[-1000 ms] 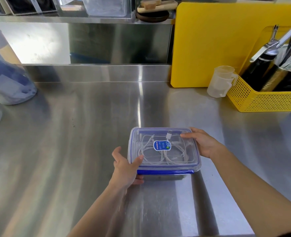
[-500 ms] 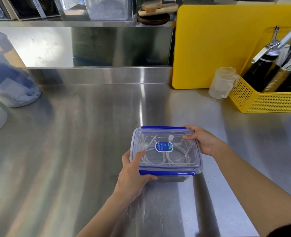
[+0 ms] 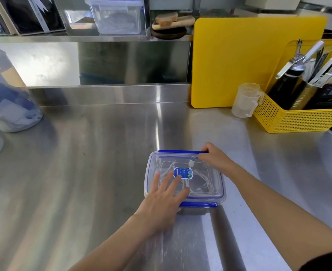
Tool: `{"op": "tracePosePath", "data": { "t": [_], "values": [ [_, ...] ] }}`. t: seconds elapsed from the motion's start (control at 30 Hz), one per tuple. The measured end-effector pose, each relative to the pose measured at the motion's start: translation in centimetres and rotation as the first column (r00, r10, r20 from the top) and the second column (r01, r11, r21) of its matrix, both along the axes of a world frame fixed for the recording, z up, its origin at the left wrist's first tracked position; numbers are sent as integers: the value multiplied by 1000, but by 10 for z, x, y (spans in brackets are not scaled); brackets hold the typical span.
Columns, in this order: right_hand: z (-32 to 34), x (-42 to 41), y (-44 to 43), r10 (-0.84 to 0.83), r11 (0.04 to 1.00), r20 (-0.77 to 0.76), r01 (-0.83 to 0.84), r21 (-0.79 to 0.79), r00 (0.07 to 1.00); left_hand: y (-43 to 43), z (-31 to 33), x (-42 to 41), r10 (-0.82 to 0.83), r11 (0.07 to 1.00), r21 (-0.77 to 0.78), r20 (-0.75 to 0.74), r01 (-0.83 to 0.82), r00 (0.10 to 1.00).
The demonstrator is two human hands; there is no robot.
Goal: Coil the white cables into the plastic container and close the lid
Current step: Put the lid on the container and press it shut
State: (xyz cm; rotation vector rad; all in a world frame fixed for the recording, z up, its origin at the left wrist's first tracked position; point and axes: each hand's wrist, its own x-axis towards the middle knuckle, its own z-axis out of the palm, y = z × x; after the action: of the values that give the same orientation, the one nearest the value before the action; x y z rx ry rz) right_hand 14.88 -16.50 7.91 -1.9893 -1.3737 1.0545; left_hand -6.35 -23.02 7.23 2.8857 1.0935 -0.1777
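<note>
A clear plastic container (image 3: 219,184) with blue clips sits on the steel counter, its transparent lid (image 3: 202,178) on top with a blue sticker in the middle. White cables (image 3: 200,184) lie coiled inside, visible through the lid. My left hand (image 3: 166,194) rests flat on the lid's near-left part, fingers spread. My right hand (image 3: 215,158) is at the far right corner, fingers curled over the far blue clip (image 3: 178,151). The near blue clip (image 3: 200,204) lies along the front edge.
A yellow cutting board (image 3: 255,61) leans on the back wall. Next to it stand a translucent measuring cup (image 3: 246,99) and a yellow perforated basket (image 3: 298,118) of utensils. A clear jug (image 3: 7,94) stands at the far left. Shelves with boxes run along the back.
My left hand moved from the container's near-left corner up onto the lid and spread flat. My right hand shifted to the far blue clip. The camera view tilted slightly.
</note>
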Motion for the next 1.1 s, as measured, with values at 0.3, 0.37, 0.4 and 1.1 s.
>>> {"op": "tracePosePath", "data": {
  "t": [0.3,0.37,0.4,1.1],
  "values": [
    [4,-19,8,257,943,628,-334,4,735,4,1,16,-120,990,85,119,110,986],
    [5,-26,10,277,948,549,-318,-20,789,6,0,18,-149,987,84,123,139,981],
    [4,-30,11,296,944,518,-328,-32,802,7,-1,19,-158,985,84,115,149,981],
    [-5,-43,6,296,908,621,-416,54,726,11,-25,19,-292,934,236,71,269,954]
  ]
}}
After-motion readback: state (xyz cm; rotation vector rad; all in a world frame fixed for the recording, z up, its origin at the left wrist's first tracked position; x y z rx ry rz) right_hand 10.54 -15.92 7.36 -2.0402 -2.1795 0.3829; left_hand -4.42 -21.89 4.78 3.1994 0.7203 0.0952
